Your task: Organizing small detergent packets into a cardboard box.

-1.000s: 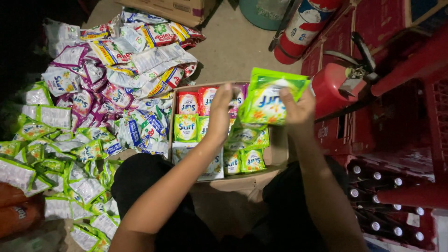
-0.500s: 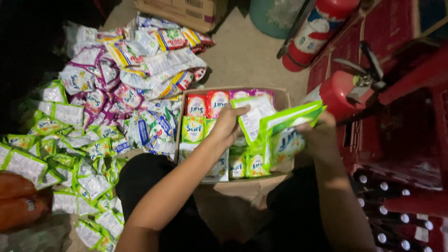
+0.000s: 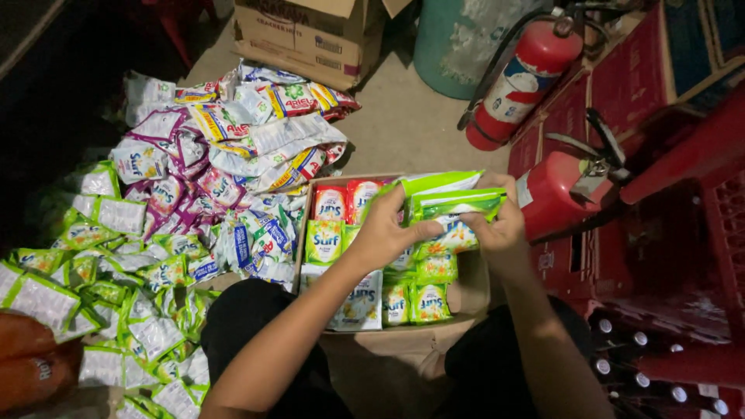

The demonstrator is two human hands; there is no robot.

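Both hands, left hand [image 3: 384, 233] and right hand [image 3: 500, 221], closed on a strip of green sachets [image 3: 450, 209] just above the open cardboard box [image 3: 466, 299], apparently mid-folding it; packing it needs lowering among sachets below.

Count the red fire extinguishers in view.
2. One fire extinguisher stands upright by the teal drum at the top. The other fire extinguisher lies against the red crates, just right of the right hand. Others may be hidden.
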